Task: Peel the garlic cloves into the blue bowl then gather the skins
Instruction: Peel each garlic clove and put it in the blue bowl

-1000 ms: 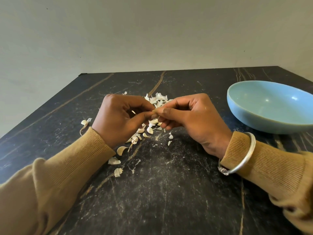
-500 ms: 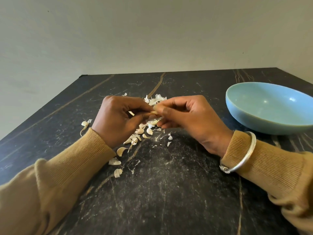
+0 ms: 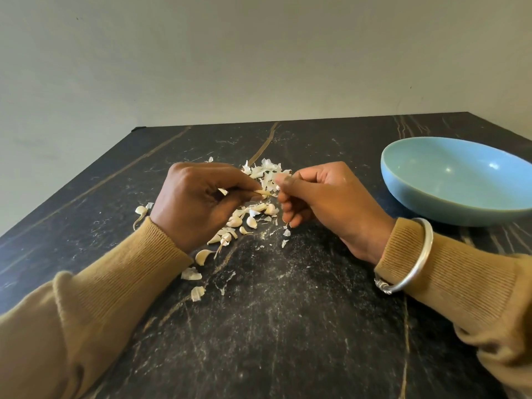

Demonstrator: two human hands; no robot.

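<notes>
While left hand (image 3: 198, 203) pinches clove (image 3: 262, 193), blue bowl (image 3: 431, 203) (glossy inside) apart

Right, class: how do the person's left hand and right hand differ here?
The left hand pinches a garlic clove; the right hand has thumb pressed to forefinger, nothing plainly held. The right wrist wears a silver bangle; the left wrist shows none. Both have curled fingers and mustard sleeves.
</notes>
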